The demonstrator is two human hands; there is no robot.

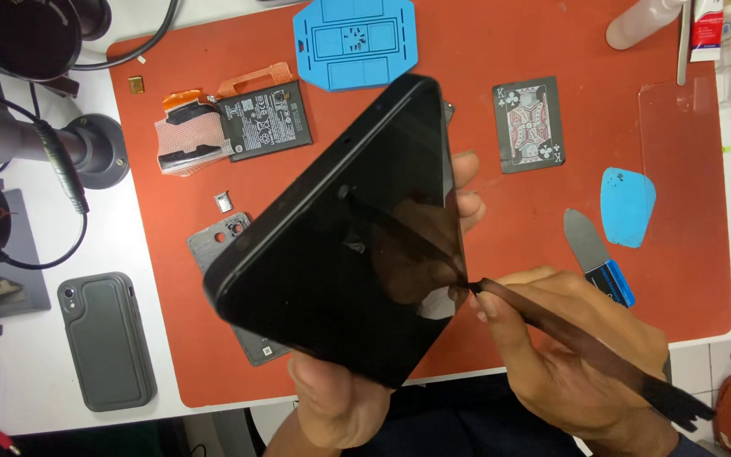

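I see my left hand under a black glossy slab smartphone, held tilted above the red-orange rubber work mat; the fingers are wrapped round it, tips showing past its right edge, clamped on the phone. My right hand pinches a thin black flat plastic pry tool, fingers closed tight on it, its tip touching the phone's right edge near the lower corner. On the mat behind the phone lies a black rectangular battery with an orange flex tab, just beside a folded mesh-and-orange ribbon piece. A blue plastic jig plate sits at the mat's top edge. A dark playing card lies right of the phone, near a blue rounded plastic opening pick and a metal spatula blade with a blue handle. A clear glass sheet rests at the mat's right side. Partly hidden under the phone is a grey phone back cover. Off the mat, on the white table at left, lies a grey-green rubber phone case.
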